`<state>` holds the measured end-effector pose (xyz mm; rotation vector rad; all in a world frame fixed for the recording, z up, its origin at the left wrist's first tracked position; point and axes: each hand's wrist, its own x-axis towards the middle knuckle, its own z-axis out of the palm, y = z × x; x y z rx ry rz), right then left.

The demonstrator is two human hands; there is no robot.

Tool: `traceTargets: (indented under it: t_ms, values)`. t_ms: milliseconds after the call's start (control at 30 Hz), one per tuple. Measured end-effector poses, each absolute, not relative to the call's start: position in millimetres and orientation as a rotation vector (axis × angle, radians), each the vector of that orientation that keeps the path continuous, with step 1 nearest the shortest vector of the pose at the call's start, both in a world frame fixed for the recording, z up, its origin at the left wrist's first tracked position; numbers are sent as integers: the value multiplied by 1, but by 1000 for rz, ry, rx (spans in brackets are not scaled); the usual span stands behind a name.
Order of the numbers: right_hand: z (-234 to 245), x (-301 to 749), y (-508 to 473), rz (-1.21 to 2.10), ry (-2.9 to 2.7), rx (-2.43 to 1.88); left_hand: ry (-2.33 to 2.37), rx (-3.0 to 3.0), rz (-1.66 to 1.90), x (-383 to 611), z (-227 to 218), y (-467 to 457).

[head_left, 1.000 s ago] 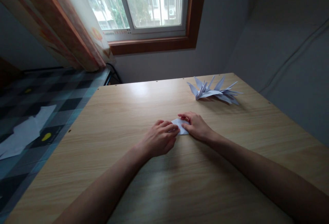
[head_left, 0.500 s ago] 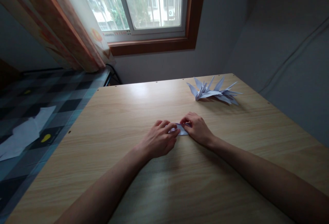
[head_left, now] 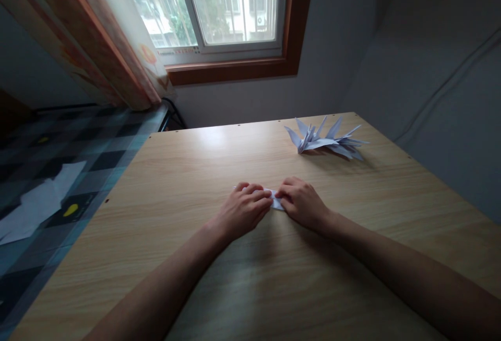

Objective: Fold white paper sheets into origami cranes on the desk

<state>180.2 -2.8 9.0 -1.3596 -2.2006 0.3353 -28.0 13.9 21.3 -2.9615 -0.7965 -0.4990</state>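
A small piece of folded white paper (head_left: 277,203) lies on the wooden table, mostly covered by my two hands. From the left, my left hand (head_left: 247,206) presses on it with bent fingers held close together. My right hand (head_left: 303,200) grips the paper's right end, thumb and fingers pinched. Only a narrow strip shows between the fingertips, so its full folded shape is hidden. Farther back on the right sits a cluster of folded white paper cranes (head_left: 324,140), apart from both hands.
The light wooden table (head_left: 188,174) has its far edge below a barred window (head_left: 235,7). To the left, white paper sheets (head_left: 39,203) rest on a checked cloth (head_left: 109,137). A flowered curtain (head_left: 97,33) hangs beside the window.
My right hand has moved slightly down and right, its fingers closing lower on the paper. The left fingers have drawn together and flattened. The cranes have not moved.
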Motion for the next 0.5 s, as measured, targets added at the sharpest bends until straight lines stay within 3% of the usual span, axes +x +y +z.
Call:
traceTargets:
  t_ms: [333, 500]
  values:
    - [24, 174, 3, 772, -1952, -1622, -960, -2841, -705, -29, 12, 15]
    - [19, 175, 4, 688, -1873, -1596, -1181, -2801, -746, -24, 13, 14]
